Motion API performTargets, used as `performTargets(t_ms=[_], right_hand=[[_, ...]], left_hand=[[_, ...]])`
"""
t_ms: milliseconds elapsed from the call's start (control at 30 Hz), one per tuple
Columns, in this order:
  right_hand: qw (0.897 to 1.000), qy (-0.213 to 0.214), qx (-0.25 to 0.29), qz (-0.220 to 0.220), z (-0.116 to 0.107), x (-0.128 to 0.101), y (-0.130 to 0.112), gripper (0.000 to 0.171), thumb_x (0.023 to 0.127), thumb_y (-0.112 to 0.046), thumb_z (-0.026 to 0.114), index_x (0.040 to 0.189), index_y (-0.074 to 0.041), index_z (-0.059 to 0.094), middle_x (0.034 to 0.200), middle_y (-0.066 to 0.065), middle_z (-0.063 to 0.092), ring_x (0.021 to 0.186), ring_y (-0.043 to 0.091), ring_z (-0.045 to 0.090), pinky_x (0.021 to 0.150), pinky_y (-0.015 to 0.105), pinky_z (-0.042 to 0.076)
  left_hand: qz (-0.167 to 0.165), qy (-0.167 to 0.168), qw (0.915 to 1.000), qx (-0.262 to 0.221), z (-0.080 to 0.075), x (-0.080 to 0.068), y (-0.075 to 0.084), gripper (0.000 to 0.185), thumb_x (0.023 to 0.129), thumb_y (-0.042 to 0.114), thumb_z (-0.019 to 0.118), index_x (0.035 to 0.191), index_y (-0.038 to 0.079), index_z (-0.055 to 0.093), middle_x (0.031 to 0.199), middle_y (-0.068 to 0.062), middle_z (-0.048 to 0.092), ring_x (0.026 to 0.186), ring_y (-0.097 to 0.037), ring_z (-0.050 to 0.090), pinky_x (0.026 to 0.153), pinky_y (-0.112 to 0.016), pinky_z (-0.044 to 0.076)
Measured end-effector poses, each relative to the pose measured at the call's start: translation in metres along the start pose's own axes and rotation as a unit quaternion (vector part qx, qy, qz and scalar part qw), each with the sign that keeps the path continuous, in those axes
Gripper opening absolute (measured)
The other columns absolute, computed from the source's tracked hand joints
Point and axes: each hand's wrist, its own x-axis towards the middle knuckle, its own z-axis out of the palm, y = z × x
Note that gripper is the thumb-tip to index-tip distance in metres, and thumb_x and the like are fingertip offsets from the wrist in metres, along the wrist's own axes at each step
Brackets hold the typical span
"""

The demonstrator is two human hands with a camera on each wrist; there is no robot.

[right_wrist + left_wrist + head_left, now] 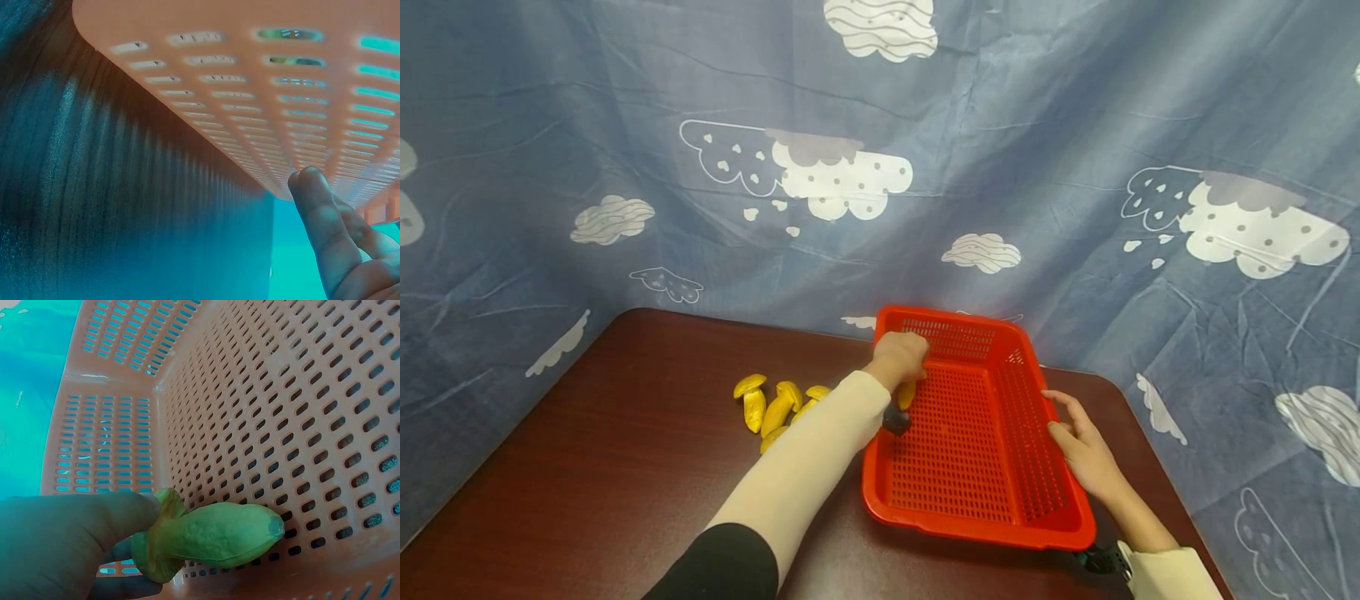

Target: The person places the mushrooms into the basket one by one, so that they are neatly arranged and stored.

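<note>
A red plastic basket [947, 533] with slotted walls and floor stands on the table, tilted toward the right hand. My left hand [900, 357] reaches inside it and pinches a yellow mushroom [219, 534] by its cap. The mushroom's stem points away from the fingers, close to the basket's slotted surface in the left wrist view. At the basket's right side, my right hand [1086, 450] holds the rim, thumb over the edge. Its fingers [319, 212] lie along the outer wall in the right wrist view.
Several more yellow mushrooms [777, 408] lie on the dark red-brown table [587, 467] left of the basket, partly hidden by the left sleeve [808, 467]. A blue cloth with white clouds [842, 179] hangs behind and beside the table.
</note>
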Motion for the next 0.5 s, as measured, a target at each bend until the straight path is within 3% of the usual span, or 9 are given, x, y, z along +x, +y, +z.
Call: performTargets(t_ms=[300, 500], right_hand=[[1.0, 0.004, -0.005, -0.008, 0.001, 0.0, 0.001, 0.042, 0.103, -0.009, 0.037, 0.144, -0.005, 0.025, 0.088, 0.007, 0.063, 0.066, 0.015, 0.065, 0.055, 0.037, 0.055], [1.0, 0.002, -0.004, -0.006, 0.001, 0.0, 0.0, 0.043, 0.103, -0.009, 0.036, 0.144, -0.005, 0.024, 0.089, 0.013, 0.064, 0.067, 0.016, 0.066, 0.056, 0.037, 0.056]], left_hand=[[-0.005, 0.01, 0.9992, -0.04, -0.002, -0.003, -0.002, 0.018, 0.085, 0.036, 0.069, 0.082, 0.021, 0.06, 0.08, 0.005, 0.061, 0.073, -0.011, 0.058, 0.065, -0.029, 0.05], [0.025, 0.021, 0.9945, -0.099, -0.011, -0.003, -0.002, 0.017, 0.085, 0.033, 0.07, 0.087, 0.018, 0.061, 0.082, 0.005, 0.061, 0.076, -0.011, 0.057, 0.069, -0.027, 0.05]])
